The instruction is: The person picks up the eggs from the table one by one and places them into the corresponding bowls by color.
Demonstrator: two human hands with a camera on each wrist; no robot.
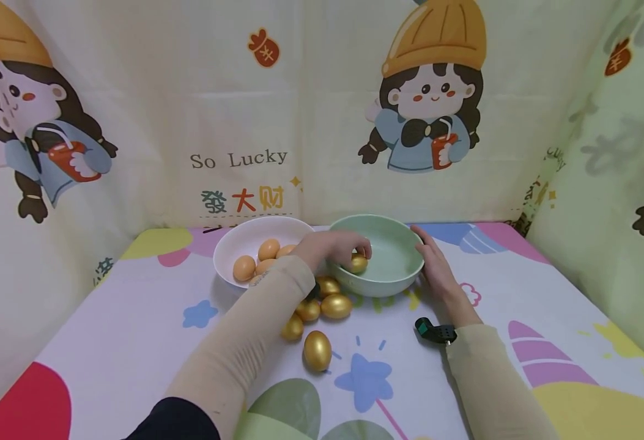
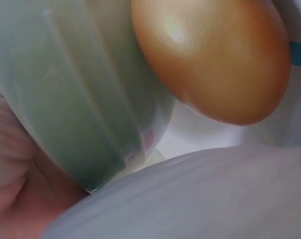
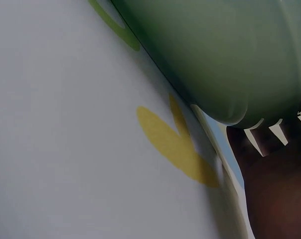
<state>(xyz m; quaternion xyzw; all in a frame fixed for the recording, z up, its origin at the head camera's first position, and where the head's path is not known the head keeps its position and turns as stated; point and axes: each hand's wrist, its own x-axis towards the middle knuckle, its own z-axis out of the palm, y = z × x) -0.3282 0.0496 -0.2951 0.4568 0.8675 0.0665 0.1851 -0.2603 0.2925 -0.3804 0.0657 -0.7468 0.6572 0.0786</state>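
Note:
My left hand (image 1: pixel 335 247) reaches over the near left rim of the green bowl (image 1: pixel 393 250), its curled fingers holding a golden egg (image 1: pixel 359 264) low inside. My right hand (image 1: pixel 437 263) grips that bowl at its right side, thumb by the rim and the other fingers round the outside; in the right wrist view, the fingers (image 3: pixel 270 134) lie against its outer wall. Several more golden eggs (image 1: pixel 336 307) are on the table below my left wrist, partly behind the forearm. One golden egg (image 2: pixel 215 55) looms large beside the bowl in the left wrist view.
A white bowl (image 1: pixel 225 244) with several brown eggs (image 1: pixel 244 267) stands left of the green bowl, partly behind my left forearm. A single golden egg (image 1: pixel 318 351) lies nearer me on the patterned tablecloth (image 1: pixel 134 342). A printed curtain (image 1: pixel 333 122) hangs behind the table.

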